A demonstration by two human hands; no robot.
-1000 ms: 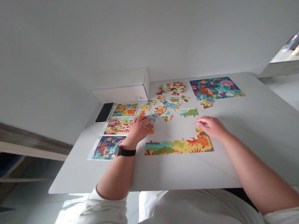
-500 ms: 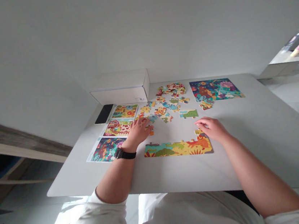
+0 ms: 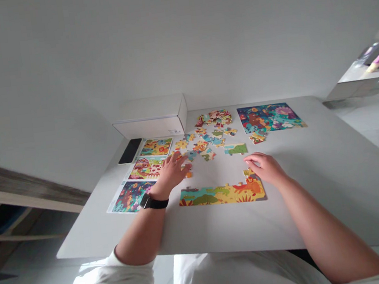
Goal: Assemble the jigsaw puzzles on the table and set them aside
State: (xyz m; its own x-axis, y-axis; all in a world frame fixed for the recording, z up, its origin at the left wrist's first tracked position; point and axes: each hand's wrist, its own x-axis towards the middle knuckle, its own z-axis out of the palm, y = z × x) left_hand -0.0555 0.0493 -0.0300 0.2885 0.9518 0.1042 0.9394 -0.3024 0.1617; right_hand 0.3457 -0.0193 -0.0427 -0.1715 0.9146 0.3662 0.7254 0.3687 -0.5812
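A joined strip of jigsaw pieces (image 3: 217,195) showing animals lies on the white table (image 3: 318,181) in front of me. My right hand (image 3: 265,167) rests palm down at the strip's right end, fingers loosely curled over a piece there. My left hand (image 3: 172,171), with a black watch (image 3: 153,202) on the wrist, lies flat with fingers spread over loose pieces (image 3: 206,142) just beyond the strip's left end. An orange piece (image 3: 188,175) peeks out beside its fingers.
Three picture cards (image 3: 146,168) lie in a row at the left, with a dark phone (image 3: 130,150) behind them. A white box (image 3: 152,117) stands at the back. A finished blue puzzle (image 3: 267,118) and a heap of pieces (image 3: 216,117) lie beyond.
Both hands stay almost where they were on the table. The whole scene has slid down and left in the picture as my head moved.
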